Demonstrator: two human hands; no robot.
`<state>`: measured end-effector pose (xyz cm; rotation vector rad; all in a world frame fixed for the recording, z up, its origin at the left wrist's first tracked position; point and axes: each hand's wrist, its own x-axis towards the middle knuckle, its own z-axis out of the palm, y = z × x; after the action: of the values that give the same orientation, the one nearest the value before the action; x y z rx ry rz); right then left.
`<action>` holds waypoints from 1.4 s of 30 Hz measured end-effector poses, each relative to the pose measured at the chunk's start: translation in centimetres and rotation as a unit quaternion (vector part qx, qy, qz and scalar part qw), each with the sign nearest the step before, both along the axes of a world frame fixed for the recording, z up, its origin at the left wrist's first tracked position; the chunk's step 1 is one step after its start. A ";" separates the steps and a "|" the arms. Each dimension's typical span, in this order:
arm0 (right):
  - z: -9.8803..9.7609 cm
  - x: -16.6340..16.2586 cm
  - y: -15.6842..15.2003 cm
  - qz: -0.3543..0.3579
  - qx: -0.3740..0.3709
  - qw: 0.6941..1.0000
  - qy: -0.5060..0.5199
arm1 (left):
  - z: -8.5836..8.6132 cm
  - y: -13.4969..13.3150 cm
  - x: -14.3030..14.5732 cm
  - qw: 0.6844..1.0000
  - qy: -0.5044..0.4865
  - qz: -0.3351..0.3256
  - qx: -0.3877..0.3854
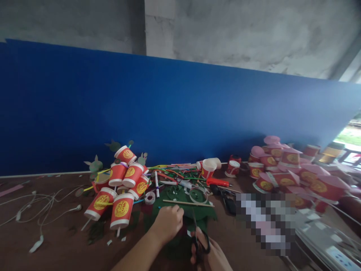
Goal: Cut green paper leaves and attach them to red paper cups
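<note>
Nearest, the scissors [198,239] are held in the right hand [214,259]. Fingers are threaded through the loops, the grip is closed on the handles, and the blades are aimed away into the green sheet [184,210]. Just beyond, the sheet is pinned to the table [56,241] by the left hand [168,223], wrist low, its grip curled shut on the edge, seemingly to keep it taut beside the blades. Farther off, red cups [122,209] are heaped aside before the blue board [169,113].

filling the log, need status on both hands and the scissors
Left hand clenched on green sheet. Right hand gripping black scissors, blades over the sheet. Wooden stick lies across sheet just beyond.
</note>
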<state>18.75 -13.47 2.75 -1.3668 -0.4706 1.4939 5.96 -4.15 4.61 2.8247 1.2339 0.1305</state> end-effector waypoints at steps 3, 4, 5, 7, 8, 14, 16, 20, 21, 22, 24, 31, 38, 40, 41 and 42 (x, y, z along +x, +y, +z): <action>-0.2 -0.2 0.4 -0.010 0.010 1.000 0.016 | 0.1 -0.1 0.0 1.000 0.001 0.002 -0.004; -0.3 -0.3 0.5 -0.017 0.013 1.000 0.018 | 0.0 -0.1 0.0 1.000 0.000 0.005 -0.002; -0.4 -0.3 0.6 -0.023 0.013 0.999 0.021 | 0.0 0.0 0.0 1.000 -0.002 0.006 0.000; -0.5 -0.4 0.7 -0.032 0.015 0.999 0.022 | -0.1 0.0 0.0 1.000 -0.006 0.006 0.005; -0.6 -0.4 0.7 -0.034 0.016 0.999 0.020 | -0.2 0.0 0.0 1.000 -0.007 0.005 0.008; -0.6 -0.1 0.6 -0.029 0.006 1.000 0.005 | 0.0 0.0 0.0 1.000 0.005 0.011 -0.002; -0.5 0.1 0.5 -0.023 0.005 1.000 0.000 | 0.2 -0.1 0.0 1.000 0.006 0.013 -0.004; -0.4 0.9 0.3 -0.010 -0.011 1.000 0.007 | 0.1 -0.2 0.0 1.000 -0.001 0.016 0.001; -0.3 1.2 0.2 -0.006 -0.014 1.000 0.007 | 0.0 -0.2 0.0 1.000 -0.005 0.017 0.003; -0.2 1.4 0.1 -0.003 -0.016 1.000 0.006 | -0.1 -0.2 0.0 1.000 -0.007 0.017 0.003; -0.1 1.8 -0.1 0.001 -0.022 1.000 0.002 | -0.2 -0.2 0.0 1.000 -0.008 0.019 0.000; 1.7 3.1 0.2 0.024 -0.054 0.998 0.034 | 1.2 -1.5 0.3 0.995 -0.090 0.034 0.039; 4.8 6.0 0.3 0.064 -0.072 0.911 0.401 | 2.0 -3.5 1.6 0.959 -0.181 0.061 -0.211; 5.2 6.4 0.2 0.089 -0.064 0.891 0.440 | 1.6 -3.8 2.0 0.906 -0.271 0.074 -0.316; 5.2 6.4 0.0 0.104 -0.061 0.884 0.451 | 1.4 -3.8 2.2 0.869 -0.314 0.101 -0.368; 5.2 6.4 -0.1 0.118 -0.060 0.879 0.458 | 1.3 -3.9 2.4 0.826 -0.349 0.137 -0.420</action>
<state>25.11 -13.56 8.00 -0.5546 0.0781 2.1868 8.31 -8.02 5.86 1.6025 1.1006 0.4526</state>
